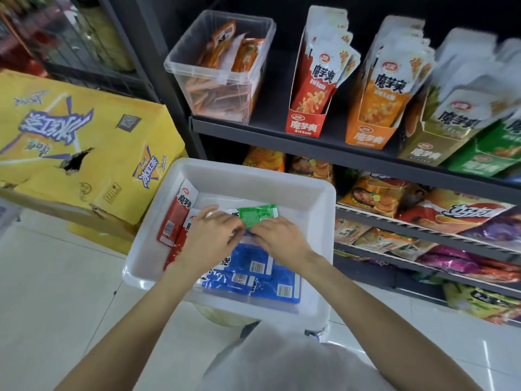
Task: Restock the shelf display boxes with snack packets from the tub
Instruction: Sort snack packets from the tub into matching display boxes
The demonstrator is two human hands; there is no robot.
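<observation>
Red display box (306, 126): 魔芋爽, with a small round logo above that cannot be read.
Orange display box (366, 138): 魔芋爽, blurred.
Tan display box (423, 153): probably the same 魔芋爽.
Red packet in the tub (176, 215): 魔芋爽 on its white top.
Blue packets (253, 273): barcodes only.
Yellow carton (84, 153): 冰红茶.
Chip bag (468, 213): 好友趣, likely.

At the left we see a yellow carton (81, 145) on the white tiled floor (50, 292). On the lower shelves (423, 230) at the right we find crisp bags (375, 193) and purple packets (451, 261) lying flat.
</observation>
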